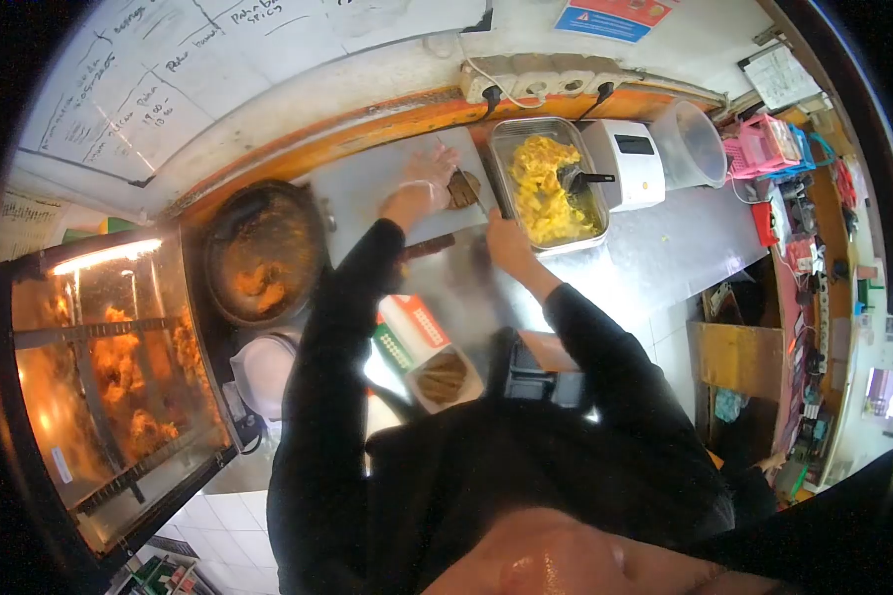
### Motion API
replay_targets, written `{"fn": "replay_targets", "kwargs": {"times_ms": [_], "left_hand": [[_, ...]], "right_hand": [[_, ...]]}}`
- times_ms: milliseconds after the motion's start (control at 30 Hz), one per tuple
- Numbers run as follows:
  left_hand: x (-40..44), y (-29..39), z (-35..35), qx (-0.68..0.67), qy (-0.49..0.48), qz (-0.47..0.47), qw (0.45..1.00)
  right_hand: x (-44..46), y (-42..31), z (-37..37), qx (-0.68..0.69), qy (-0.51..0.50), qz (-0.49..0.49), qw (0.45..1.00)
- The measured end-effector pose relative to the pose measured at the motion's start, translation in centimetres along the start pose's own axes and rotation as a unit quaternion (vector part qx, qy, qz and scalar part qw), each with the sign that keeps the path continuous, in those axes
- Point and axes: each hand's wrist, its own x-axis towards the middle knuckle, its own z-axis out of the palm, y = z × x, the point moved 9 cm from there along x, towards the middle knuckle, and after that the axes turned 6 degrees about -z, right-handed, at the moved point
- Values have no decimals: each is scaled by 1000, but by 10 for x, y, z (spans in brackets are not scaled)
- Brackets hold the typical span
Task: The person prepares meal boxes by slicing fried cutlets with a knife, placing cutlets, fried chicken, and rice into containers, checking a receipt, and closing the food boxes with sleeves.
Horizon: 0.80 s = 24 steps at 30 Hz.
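Observation:
On the white cutting board (pixel 352 203) lies a flat brown piece of food (pixel 463 190), possibly meat. My left hand (pixel 422 186), in a clear plastic glove, holds the food from its left side; its fingertips are blurred. In my right hand (pixel 509 244) is a knife (pixel 473 195), gripped by its handle, with the thin blade pointing up and left over the food. A dark brown bar-shaped object (pixel 431 247) lies at the board's front edge. Right of the board stands a metal tray (pixel 554 241) of yellow food (pixel 543 178) with a black-handled utensil (pixel 593 178) in it.
A dark round pan (pixel 218 233) with orange-brown food stands left of the board, beside a lit glass cabinet (pixel 35 397) of fried food. Nearer me are an open printed box (pixel 413 332) and a black tray (pixel 546 372). A white device (pixel 630 164) and clear tub (pixel 687 144) stand right.

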Motion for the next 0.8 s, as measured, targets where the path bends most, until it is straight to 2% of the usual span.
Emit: {"fn": "replay_targets", "kwargs": {"times_ms": [167, 267, 433, 467, 533, 633, 700, 733, 800], "left_hand": [[14, 1, -3, -53, 52, -10, 997], [15, -6, -12, -84, 83, -3, 993], [11, -27, -12, -95, 199, 19, 975], [7, -36, -21, -153, 172, -18, 973], [-17, -49, -55, -266, 112, -96, 953], [-8, -16, -51, -125, -82, -9, 989], [-5, 9, -31, -66, 55, 147, 985], [-10, 25, -24, -36, 123, 224, 966], [-5, 49, -26, 19, 127, 245, 961]], "right_hand": [[19, 7, 21, 89, -5, 19, 996], [26, 3, 25, 62, 27, -50, 996], [23, 5, -6, 62, 34, -2, 997], [23, 12, -12, 67, 38, 3, 997], [6, 9, -47, 51, 28, -59, 997], [-20, 17, -91, 16, 44, -132, 990], [-44, 13, -128, 4, -8, -143, 990], [-54, 13, -139, 7, -10, -145, 989], [-70, 17, -159, 22, 10, -148, 989]]}}
